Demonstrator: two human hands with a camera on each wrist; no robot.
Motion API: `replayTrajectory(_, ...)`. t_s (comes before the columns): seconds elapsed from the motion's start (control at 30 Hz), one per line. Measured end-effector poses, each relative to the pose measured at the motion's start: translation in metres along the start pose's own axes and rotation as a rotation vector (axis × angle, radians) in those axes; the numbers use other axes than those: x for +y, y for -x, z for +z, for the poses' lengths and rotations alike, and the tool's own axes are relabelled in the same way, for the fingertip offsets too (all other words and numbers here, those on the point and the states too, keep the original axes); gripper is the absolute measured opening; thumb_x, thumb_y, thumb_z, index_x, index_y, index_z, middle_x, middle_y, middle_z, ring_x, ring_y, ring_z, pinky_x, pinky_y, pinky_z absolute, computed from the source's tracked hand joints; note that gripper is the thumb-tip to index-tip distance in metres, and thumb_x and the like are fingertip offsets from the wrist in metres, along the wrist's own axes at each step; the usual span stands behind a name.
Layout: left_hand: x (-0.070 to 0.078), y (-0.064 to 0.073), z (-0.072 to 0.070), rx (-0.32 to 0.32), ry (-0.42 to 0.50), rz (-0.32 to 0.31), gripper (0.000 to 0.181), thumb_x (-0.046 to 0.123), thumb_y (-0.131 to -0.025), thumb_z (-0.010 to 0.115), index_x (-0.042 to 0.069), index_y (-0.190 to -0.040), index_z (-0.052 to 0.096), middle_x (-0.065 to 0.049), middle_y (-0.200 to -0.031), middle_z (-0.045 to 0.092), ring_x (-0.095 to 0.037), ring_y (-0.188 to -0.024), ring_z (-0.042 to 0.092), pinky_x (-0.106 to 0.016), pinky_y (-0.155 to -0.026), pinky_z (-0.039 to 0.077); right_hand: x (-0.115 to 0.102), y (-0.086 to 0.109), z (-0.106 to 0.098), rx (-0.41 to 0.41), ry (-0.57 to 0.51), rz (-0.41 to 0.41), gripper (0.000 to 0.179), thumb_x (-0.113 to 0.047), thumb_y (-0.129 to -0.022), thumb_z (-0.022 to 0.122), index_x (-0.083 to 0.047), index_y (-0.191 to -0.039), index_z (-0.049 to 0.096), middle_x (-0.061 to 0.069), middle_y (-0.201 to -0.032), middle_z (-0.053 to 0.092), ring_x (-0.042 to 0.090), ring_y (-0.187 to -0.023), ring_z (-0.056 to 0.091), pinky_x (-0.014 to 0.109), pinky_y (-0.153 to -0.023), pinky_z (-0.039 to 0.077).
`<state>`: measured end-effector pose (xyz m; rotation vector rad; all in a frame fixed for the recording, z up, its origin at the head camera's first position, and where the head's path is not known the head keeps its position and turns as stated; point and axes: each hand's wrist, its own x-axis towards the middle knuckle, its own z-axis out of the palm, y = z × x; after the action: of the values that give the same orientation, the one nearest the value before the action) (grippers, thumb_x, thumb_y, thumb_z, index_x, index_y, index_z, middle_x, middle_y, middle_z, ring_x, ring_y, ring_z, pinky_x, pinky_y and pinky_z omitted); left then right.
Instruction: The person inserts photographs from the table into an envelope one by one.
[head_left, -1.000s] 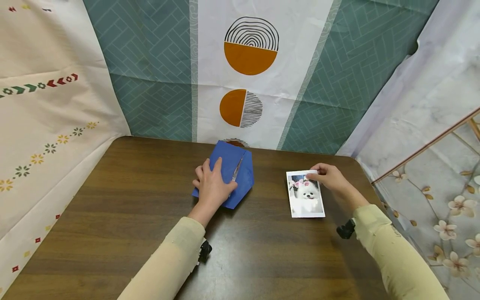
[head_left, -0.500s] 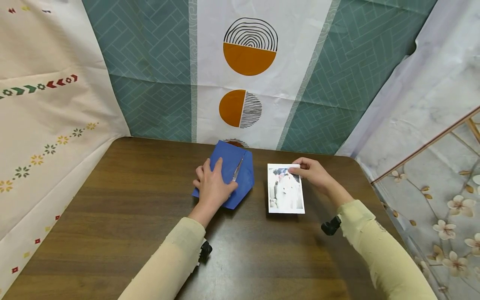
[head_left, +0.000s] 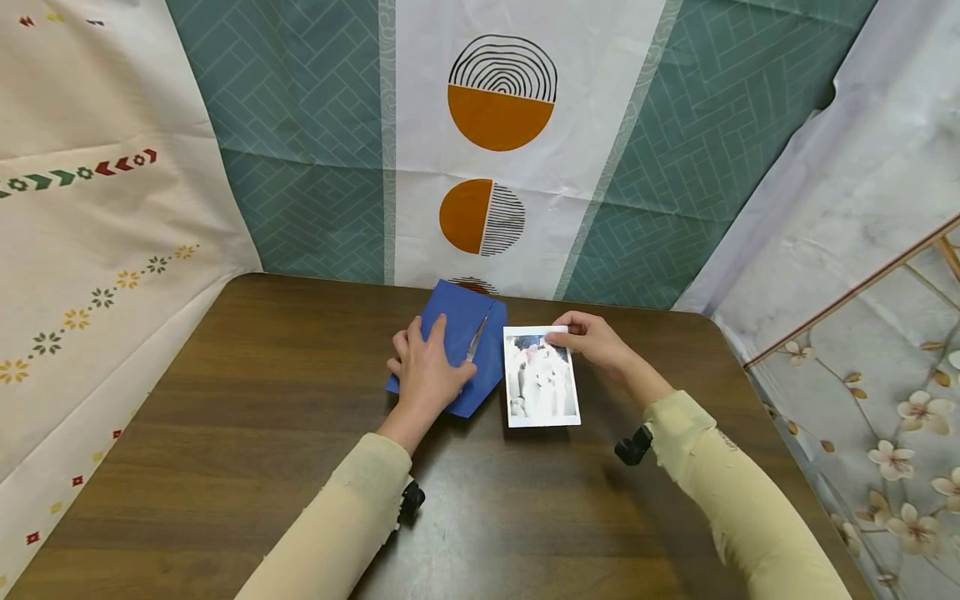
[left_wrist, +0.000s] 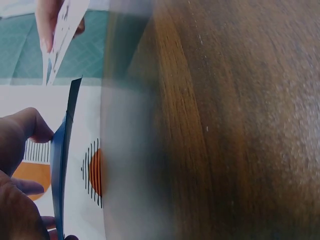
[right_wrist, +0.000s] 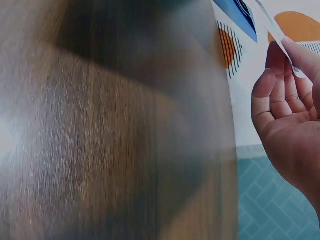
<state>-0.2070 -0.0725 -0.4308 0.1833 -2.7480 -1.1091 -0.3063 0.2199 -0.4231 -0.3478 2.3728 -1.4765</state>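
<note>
In the head view my left hand [head_left: 426, 371] grips a blue envelope [head_left: 457, 321] near the back of the table, its thumb at the slit of the flap. The left wrist view shows the envelope [left_wrist: 61, 160] edge-on, with fingertips curled round its lower edge. My right hand [head_left: 596, 343] pinches a photo print [head_left: 542, 379] by its top right corner, thumb on the front. It pictures a white fluffy dog, washed out by glare. The print's left edge is right at the envelope's right side. Edge-on in the left wrist view, the print [left_wrist: 65, 37] appears as two layers.
A dark brown wooden table [head_left: 225, 467] lies under both hands. Behind it hangs a green and white patterned curtain [head_left: 307, 150]. Cream cloth [head_left: 90, 250] hangs along the left, and a floral cloth [head_left: 885, 400] borders the right.
My right hand has moved left with the photo print, bringing it up beside the envelope. The dog picture has grown washed out with glare. My left hand and the envelope have stayed in place.
</note>
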Motion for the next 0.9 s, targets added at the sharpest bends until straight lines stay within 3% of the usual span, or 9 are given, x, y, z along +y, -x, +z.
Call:
replayTrajectory(0.33,0.001,-0.001,0.000,0.005,-0.001,0.012,0.088,0.030,-0.087,0.085,0.011,-0.163,0.046,-0.027,-0.170,0.025,-0.050,-0.151,0.020,-0.074,-0.107,0.025,-0.008,-0.015,0.020,0.016,0.003,-0.018,0.022,-0.020,-0.099,0.079,-0.004,-0.112,0.071,0.000,-0.085,0.066,0.016,-0.078,0.060,0.044,-0.079,0.053)
replayTrajectory(0.9,0.004,0.000,-0.001,0.013,-0.004,0.016,0.086,0.029,-0.087,0.085,0.011,-0.162,0.047,-0.027,-0.169,0.027,-0.049,-0.151,0.022,-0.074,-0.107,0.027,-0.015,-0.029,0.034,-0.001,0.058,-0.029,0.019,-0.016,-0.099,0.078,-0.002,-0.110,0.072,0.001,-0.080,0.063,0.015,-0.077,0.058,0.042,-0.079,0.051)
